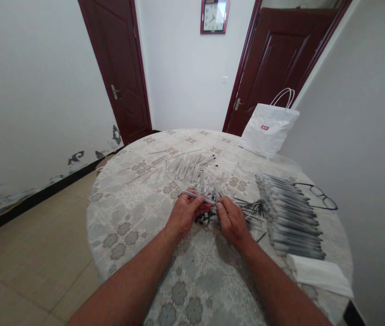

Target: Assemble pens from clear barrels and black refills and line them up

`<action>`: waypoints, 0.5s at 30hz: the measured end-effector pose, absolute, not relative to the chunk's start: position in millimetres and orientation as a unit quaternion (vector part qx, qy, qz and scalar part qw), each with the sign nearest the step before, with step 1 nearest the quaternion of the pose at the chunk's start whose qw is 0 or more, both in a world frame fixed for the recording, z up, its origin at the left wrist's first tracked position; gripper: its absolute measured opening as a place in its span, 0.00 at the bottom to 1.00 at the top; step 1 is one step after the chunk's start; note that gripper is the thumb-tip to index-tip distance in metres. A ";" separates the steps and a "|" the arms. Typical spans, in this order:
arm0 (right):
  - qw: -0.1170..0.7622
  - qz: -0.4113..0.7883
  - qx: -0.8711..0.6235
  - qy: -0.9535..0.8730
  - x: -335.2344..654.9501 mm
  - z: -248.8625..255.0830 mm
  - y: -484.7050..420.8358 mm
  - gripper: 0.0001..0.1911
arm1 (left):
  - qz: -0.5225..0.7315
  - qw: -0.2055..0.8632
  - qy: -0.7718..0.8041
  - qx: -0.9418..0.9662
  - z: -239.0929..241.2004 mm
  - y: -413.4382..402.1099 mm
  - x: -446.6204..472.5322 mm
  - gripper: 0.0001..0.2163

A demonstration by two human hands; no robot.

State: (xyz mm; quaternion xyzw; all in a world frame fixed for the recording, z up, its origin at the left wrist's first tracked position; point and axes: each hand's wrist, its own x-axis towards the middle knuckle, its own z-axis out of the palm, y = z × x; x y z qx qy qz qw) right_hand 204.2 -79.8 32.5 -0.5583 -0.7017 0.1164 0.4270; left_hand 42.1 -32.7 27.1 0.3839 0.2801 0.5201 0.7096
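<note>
A slim pen (192, 194) lies slantwise between my two hands above the middle of the table. My left hand (184, 212) grips its barrel between thumb and fingers. At the pen's right end, the thumb and forefinger of my right hand (230, 219) are pinched. Just beyond the hands is a loose heap of whitish, see-through pen parts (188, 167). Small black parts (203, 220) lie under and between my hands, partly hidden. Thin dark refills (255, 207) fan out to the right of my right hand. Farther right, grey-and-clear pens (294, 217) are stacked side by side.
The round table wears a flowered cloth (124, 240). Eyeglasses (330, 202) rest beside the pen stack, with a folded white cloth or paper (317, 274) nearer me. A white paper bag (268, 129) stands at the back right, by the wall. Two dark red doors (119, 59) are behind.
</note>
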 end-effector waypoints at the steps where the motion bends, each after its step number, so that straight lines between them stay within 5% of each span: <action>1: 0.426 0.114 -0.558 -0.703 204.6 32.0 -79.5 0.14 | 0.520 0.706 0.283 0.388 26.6 -32.5 42.3 0.17; 9: 0.453 0.085 -0.510 -0.727 209.7 33.9 -74.5 0.08 | 0.485 0.626 0.332 0.513 30.8 -33.4 39.3 0.15; 15: 0.495 0.016 -0.545 -0.677 219.8 37.7 -70.1 0.09 | 0.409 0.290 0.417 0.758 23.9 -29.4 27.5 0.08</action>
